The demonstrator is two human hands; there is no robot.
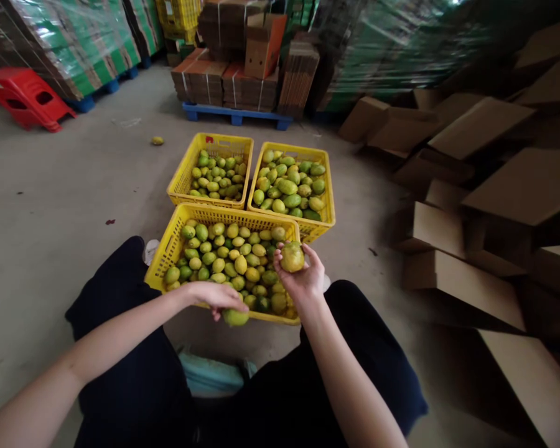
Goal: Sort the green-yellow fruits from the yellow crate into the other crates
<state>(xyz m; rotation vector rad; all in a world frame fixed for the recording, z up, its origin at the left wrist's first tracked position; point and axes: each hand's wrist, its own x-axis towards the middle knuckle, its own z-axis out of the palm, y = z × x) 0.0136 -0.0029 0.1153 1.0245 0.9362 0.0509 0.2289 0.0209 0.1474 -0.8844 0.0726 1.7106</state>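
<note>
Loosely, my right hand [308, 274] cups a plump yellow-green fruit [292, 256] with a bumpy skin, palm up and fingers curled round it, over the right end of the near crate [170, 239]. My left hand [218, 295] has its fingers closed over a greener, rounded fruit [236, 318] by that crate's front rim. The crate is yellow plastic with slotted walls, full of small oval fruits [219, 252] shading from green to yellow.

The left hand is blurred and its grip mostly hidden underneath; I can't tell whether that fruit touches the rim. Both forearms run out of view at the bottom, and a pale teal object [210, 373] between my dark trousers [121, 361] is largely covered.

The near crate stands between me and two more, the far left crate [182, 177] and the far right crate [315, 231], both holding similar fruit. One loose fruit [157, 141] lies on the grey floor [98, 193]. Beyond are a red plastic stool [30, 92] and a blue pallet [237, 116] of strapped cardboard [203, 81]; open cardboard boxes [476, 286] crowd my right side.
</note>
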